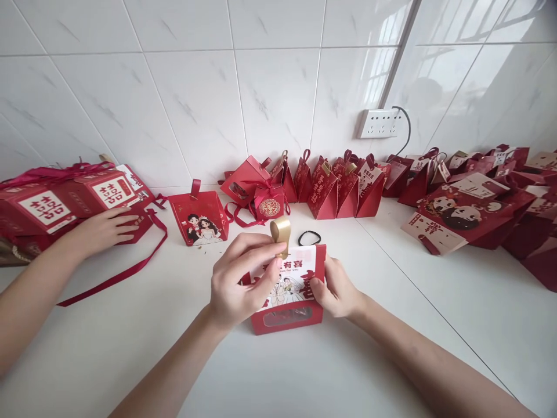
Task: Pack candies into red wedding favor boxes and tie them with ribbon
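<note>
A red gift box with a white illustrated front and a small clear window stands on the white table between my hands. At its top, a gold ribbon loop rises beside the fingertips of my left hand, which pinch its base. My right hand is closed round the box's right side, thumb on the front. Just behind the box lies a black elastic loop.
Another person's hand rests by large red boxes at the left, near a trailing red ribbon. Several red boxes line the tiled wall, with more piled at the right. A power strip is on the wall.
</note>
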The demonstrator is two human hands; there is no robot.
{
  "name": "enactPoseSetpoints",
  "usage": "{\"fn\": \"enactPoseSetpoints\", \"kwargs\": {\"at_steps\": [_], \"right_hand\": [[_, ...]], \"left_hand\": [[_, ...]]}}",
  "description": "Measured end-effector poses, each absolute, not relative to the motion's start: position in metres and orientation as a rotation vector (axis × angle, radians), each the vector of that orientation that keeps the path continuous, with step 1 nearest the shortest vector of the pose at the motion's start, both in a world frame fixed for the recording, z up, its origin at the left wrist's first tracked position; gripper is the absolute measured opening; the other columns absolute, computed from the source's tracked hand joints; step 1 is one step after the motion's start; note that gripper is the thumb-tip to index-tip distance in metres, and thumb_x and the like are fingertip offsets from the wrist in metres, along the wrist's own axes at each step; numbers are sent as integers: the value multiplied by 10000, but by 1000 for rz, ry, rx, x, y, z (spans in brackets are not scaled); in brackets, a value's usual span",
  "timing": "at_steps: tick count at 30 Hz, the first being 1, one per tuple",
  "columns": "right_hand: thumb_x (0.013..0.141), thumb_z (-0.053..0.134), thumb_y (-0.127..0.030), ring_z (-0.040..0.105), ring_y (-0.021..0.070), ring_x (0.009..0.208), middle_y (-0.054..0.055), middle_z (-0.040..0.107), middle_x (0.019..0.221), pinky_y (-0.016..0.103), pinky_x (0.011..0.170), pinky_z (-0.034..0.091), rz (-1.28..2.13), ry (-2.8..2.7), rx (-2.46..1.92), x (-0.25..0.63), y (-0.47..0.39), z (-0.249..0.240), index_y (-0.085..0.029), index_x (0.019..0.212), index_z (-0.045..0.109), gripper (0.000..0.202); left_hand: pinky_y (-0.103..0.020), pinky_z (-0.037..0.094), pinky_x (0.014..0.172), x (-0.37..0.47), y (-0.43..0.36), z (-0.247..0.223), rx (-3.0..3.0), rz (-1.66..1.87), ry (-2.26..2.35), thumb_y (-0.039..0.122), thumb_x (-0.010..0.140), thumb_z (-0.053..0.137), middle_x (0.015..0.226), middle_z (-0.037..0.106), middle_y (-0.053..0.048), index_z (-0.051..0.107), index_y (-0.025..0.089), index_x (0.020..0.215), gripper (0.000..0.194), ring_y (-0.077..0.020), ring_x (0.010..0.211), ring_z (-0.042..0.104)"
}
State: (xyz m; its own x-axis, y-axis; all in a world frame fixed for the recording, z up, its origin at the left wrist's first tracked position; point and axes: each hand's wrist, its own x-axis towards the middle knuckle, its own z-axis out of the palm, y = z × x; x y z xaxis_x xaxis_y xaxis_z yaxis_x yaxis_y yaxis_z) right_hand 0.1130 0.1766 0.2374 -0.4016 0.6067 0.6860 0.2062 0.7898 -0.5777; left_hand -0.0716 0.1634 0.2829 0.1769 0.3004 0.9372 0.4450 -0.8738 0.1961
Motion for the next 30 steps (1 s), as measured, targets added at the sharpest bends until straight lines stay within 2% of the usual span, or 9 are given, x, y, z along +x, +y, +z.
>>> {"fn": "enactPoseSetpoints", "kwargs": {"at_steps": [5,9,11,14,17,25,30], "right_hand": [[868,415,-350,512,127,493,-4,567,671,253,441,431,492,-1946,-603,112,175,243,-209,899,423,144],[849,473,-251,604,191,822,75,586,965,338,664,526,408,-1704,-585,105,165,256,-209,1073,407,237],[843,469,-160,593,200,899,81,582,992,360,725,520,283,-1678,-518,101,159,262,-214,1091,437,255],[822,486,-86,567,161,720,43,574,825,299,597,480,126,-1721,-482,98,153,266,-208,1012,520,229],[825,523,-89,501,124,595,9,529,723,257,505,419,141,-1686,-523,96,151,266,-201,954,543,173],[838,545,-92,496,104,593,-2,522,713,240,511,412,173,-1661,-557,96,151,264,-189,899,546,115],[846,543,-101,507,107,600,-8,521,710,244,522,422,195,-1659,-562,96,151,264,-196,882,535,102]], "left_hand": [[-200,544,619,-69,162,282,-2340,-1829,-782,40,767,618,930,647,-2,658,240,1046,346,-88,747,622],[-195,547,603,-62,157,282,-2345,-1886,-737,35,751,628,920,654,2,659,250,1051,370,-90,739,628],[-202,550,595,-59,154,282,-2381,-1909,-702,37,756,618,917,657,0,658,252,1054,370,-97,733,631],[-199,551,603,-56,151,283,-2424,-1946,-700,35,761,607,912,657,-4,661,244,1050,361,-98,742,633],[-196,548,619,-56,150,283,-2432,-1974,-714,34,770,592,911,656,-6,664,236,1049,351,-98,761,630],[-184,544,667,-55,149,283,-2472,-1990,-732,37,782,581,909,643,-14,663,197,1038,313,-87,786,617],[-168,536,640,-55,149,281,-2472,-1985,-736,30,781,587,914,642,-10,662,203,1035,317,-74,759,609]]}}
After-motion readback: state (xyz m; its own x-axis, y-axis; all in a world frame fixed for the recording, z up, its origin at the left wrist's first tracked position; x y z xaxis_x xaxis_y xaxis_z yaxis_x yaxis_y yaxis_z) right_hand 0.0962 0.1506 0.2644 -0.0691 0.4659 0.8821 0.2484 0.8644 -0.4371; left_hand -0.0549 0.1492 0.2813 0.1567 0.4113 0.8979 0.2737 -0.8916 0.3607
